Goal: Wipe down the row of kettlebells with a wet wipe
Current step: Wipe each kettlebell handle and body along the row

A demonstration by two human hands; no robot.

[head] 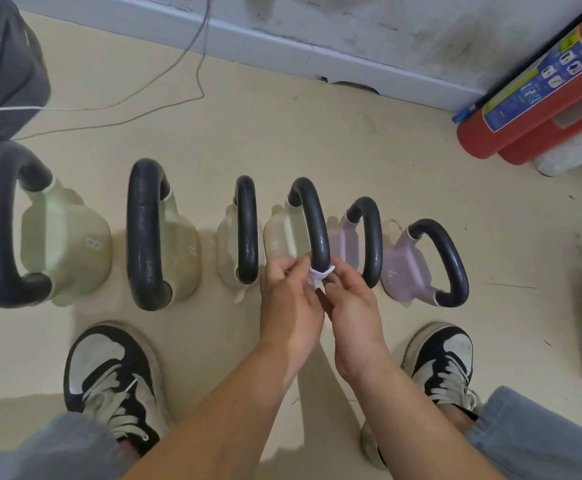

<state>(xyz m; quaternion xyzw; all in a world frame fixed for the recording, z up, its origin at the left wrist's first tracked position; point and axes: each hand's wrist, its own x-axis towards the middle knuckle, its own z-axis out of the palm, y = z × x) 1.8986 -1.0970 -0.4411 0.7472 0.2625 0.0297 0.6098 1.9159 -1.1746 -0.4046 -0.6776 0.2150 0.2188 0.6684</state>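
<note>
Wipe [320, 273], pinched by left hand [291, 299] and right hand [352, 306], wraps round a cream kettlebell's [279, 240] black handle [314, 223].

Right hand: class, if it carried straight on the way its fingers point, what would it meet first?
The black handle of the fourth kettlebell from the left, just past the wet wipe that the right hand pinches together with the left hand. Depth is unclear; it may be touching.
</note>
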